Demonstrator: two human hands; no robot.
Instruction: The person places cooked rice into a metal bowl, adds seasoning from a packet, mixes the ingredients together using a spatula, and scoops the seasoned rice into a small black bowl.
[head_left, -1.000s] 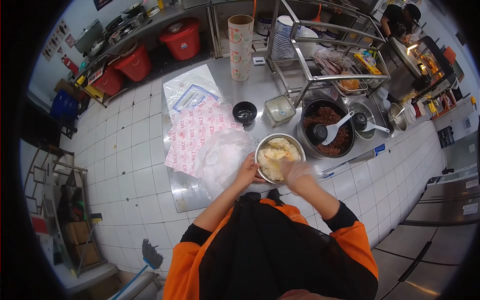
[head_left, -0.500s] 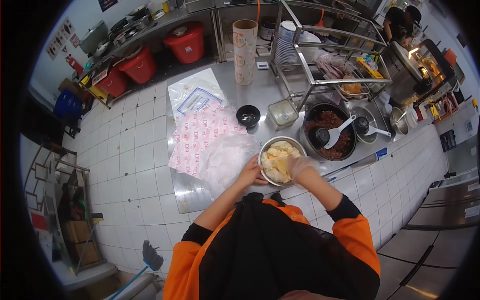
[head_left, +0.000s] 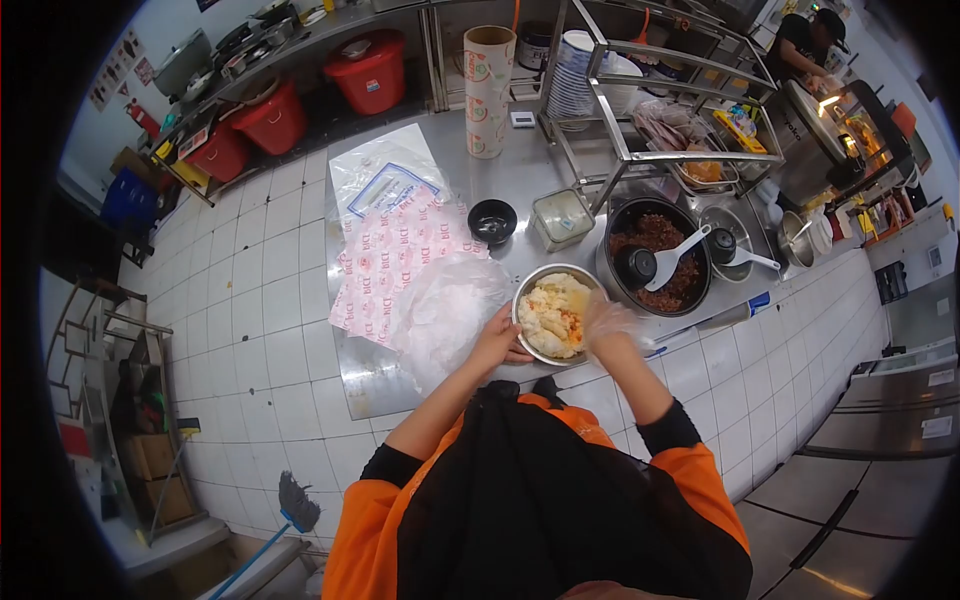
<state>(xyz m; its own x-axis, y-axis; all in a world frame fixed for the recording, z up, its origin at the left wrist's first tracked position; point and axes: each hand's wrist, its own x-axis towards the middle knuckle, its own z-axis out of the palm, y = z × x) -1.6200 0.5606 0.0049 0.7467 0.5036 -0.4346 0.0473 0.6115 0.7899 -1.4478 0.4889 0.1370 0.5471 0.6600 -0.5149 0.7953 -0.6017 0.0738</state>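
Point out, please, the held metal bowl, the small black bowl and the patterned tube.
Held metal bowl (head_left: 550, 268), head view: far rim.
Small black bowl (head_left: 491, 217), head view: inside.
Patterned tube (head_left: 488, 97), head view: middle of side.

More orange bits (head_left: 574, 327) show in the pale food (head_left: 542, 312) than half a second ago.

shiny metal bowl (head_left: 541, 271), seemingly plastic glove (head_left: 612, 322)

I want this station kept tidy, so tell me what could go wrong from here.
The steel bowl sits near the table's front edge, so it might tip if the left hand slips. The right hand's loose plastic glove could drag through the pale food and flick some out. The crumpled plastic beside the left hand might snag on it.
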